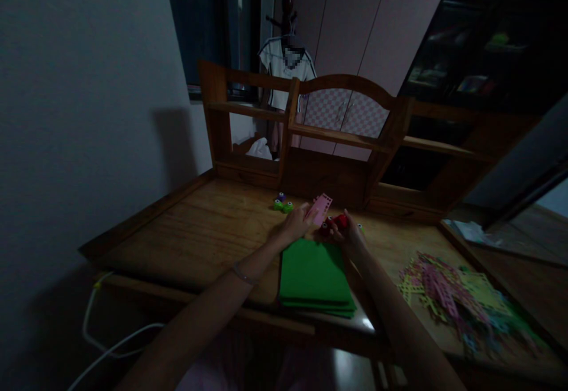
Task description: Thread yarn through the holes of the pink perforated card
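With left hand pinching the pink strip and right hand closed on the red punch, we'd feed the strip in squarely above the green sheets.

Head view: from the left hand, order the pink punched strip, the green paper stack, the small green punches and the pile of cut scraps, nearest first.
1. pink punched strip, held in the left hand
2. green paper stack, just below it
3. small green punches, close above-left; nearly tied with 2
4. pile of cut scraps, far right

Both bare arms stretched forward, hands close together.
Left hand fingers pinched; right hand fingers curled shut.
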`<state>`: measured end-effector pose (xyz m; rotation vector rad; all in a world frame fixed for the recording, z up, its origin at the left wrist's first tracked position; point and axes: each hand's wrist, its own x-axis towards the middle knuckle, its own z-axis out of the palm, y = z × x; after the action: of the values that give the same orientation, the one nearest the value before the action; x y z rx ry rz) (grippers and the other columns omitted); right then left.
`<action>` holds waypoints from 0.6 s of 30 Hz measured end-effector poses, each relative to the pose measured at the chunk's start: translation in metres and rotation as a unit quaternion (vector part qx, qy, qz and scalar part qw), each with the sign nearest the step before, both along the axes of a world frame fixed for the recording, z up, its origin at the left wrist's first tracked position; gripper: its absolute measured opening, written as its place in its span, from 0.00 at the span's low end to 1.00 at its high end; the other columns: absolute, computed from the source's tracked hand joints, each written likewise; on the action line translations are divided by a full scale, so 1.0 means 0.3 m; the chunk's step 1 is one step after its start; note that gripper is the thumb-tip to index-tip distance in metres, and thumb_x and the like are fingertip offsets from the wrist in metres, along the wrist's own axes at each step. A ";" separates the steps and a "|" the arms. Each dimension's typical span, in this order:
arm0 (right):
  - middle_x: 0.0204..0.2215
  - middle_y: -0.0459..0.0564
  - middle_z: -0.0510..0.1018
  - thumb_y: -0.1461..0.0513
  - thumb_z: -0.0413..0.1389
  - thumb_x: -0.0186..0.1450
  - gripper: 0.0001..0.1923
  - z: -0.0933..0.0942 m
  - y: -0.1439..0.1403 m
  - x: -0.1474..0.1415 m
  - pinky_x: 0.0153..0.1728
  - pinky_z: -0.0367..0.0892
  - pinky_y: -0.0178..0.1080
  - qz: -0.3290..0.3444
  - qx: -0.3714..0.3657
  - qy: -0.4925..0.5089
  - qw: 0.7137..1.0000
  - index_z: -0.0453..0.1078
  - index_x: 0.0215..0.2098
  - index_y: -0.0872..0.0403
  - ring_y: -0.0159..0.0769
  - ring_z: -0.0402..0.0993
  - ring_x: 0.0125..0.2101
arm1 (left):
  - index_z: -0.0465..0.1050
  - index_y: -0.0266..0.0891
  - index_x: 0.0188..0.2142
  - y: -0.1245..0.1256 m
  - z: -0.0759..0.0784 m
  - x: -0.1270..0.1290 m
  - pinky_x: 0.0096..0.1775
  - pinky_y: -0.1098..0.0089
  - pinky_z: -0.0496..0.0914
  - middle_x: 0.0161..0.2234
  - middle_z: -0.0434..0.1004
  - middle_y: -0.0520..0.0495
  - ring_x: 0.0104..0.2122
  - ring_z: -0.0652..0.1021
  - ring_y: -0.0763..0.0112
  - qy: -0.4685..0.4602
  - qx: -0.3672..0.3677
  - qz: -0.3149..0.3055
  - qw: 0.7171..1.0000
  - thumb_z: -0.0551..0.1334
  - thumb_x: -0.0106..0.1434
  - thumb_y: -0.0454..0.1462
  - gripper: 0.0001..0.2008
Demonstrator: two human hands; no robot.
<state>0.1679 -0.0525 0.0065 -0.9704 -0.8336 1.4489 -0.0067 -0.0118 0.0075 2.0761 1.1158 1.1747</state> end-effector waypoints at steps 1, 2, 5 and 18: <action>0.14 0.44 0.60 0.45 0.50 0.56 0.22 0.003 0.000 -0.001 0.15 0.47 0.32 0.006 0.008 0.008 1.000 0.63 0.25 0.56 0.25 0.47 0.12 | 0.69 0.32 0.40 -0.001 0.001 0.000 0.37 0.70 0.66 0.34 0.73 0.42 0.34 0.73 0.67 -0.003 0.000 -0.006 1.000 0.51 0.63 0.47 0.19; 0.15 0.44 0.60 0.48 0.50 0.56 0.19 0.006 -0.002 -0.002 0.14 0.45 0.32 0.013 0.022 0.012 1.000 0.63 0.25 0.56 0.25 0.46 0.12 | 0.69 0.32 0.40 -0.003 0.003 0.000 0.36 0.70 0.66 0.34 0.73 0.42 0.34 0.73 0.67 -0.005 -0.001 -0.013 1.000 0.52 0.63 0.47 0.19; 0.19 0.46 0.63 0.54 0.49 0.53 0.13 0.016 -0.014 -0.005 0.14 0.43 0.31 0.006 0.057 0.018 0.998 0.64 0.27 0.57 0.25 0.49 0.13 | 0.69 0.33 0.40 -0.006 0.006 0.001 0.35 0.71 0.66 0.33 0.73 0.42 0.32 0.73 0.68 -0.005 -0.004 -0.026 1.000 0.51 0.63 0.47 0.19; 0.13 0.38 0.49 0.54 0.61 0.51 0.18 0.029 -0.053 -0.043 0.13 0.36 0.30 -0.003 0.058 -0.122 0.991 0.58 0.22 0.56 0.21 0.41 0.12 | 0.70 0.32 0.40 -0.002 0.003 0.008 0.34 0.72 0.66 0.33 0.73 0.44 0.32 0.72 0.69 -0.004 -0.003 -0.059 0.998 0.52 0.63 0.47 0.20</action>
<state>0.1549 -0.0686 0.0151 -1.0723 -1.0806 1.2772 -0.0044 -0.0125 0.0083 2.1014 0.9772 1.1197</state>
